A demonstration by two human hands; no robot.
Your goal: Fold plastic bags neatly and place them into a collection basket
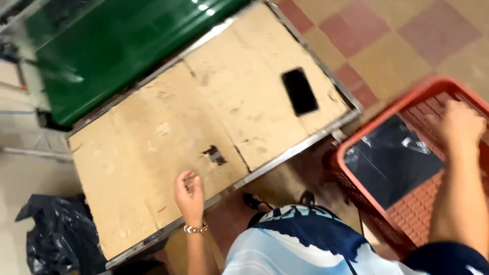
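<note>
My left hand hovers over the near edge of a cardboard-covered table, fingers loosely curled, holding nothing; a bracelet circles its wrist. My right hand reaches into a red plastic basket on the right and rests on its far inner wall; motion blur hides the grip. A dark flat packet lies inside the basket. A black phone lies face up on the cardboard, far from both hands.
A green sheet lies behind the table. The cardboard has a torn hole near my left hand. A black plastic bag sits on the floor at lower left. Checkered floor tiles spread at upper right.
</note>
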